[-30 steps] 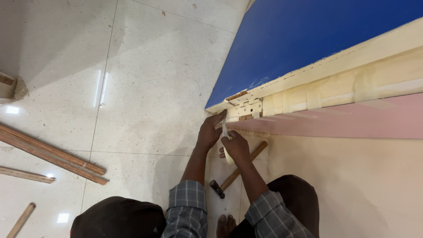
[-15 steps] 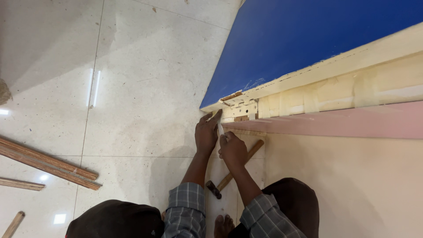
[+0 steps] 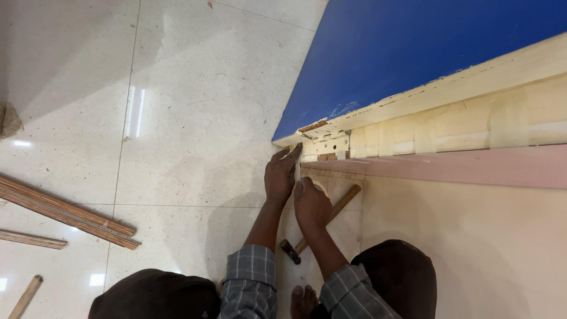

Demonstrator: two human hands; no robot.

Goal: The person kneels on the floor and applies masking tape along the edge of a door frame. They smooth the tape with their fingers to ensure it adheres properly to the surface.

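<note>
My left hand [image 3: 280,177] reaches up to the chipped corner of a cream-edged panel [image 3: 323,146], its fingertips pressed against the corner. Whether it grips anything is unclear. My right hand [image 3: 311,204] sits just right of it and a little lower, closed with the thumb up on a thin white piece [image 3: 297,171] that stands upright between the two hands. A hammer with a wooden handle [image 3: 334,208] lies on the floor under my right forearm, its dark head [image 3: 289,251] near my knees.
The panel has a blue face [image 3: 425,53], a taped cream edge [image 3: 472,121] and a pink strip [image 3: 472,165] below it. Long wooden strips [image 3: 65,212] lie on the pale tiled floor [image 3: 195,118] at the left. My knees and a bare foot [image 3: 303,300] fill the bottom.
The view has shifted slightly, so the wooden strips sit further left. Both hands stay at the panel corner, the left fingers a little higher on it.
</note>
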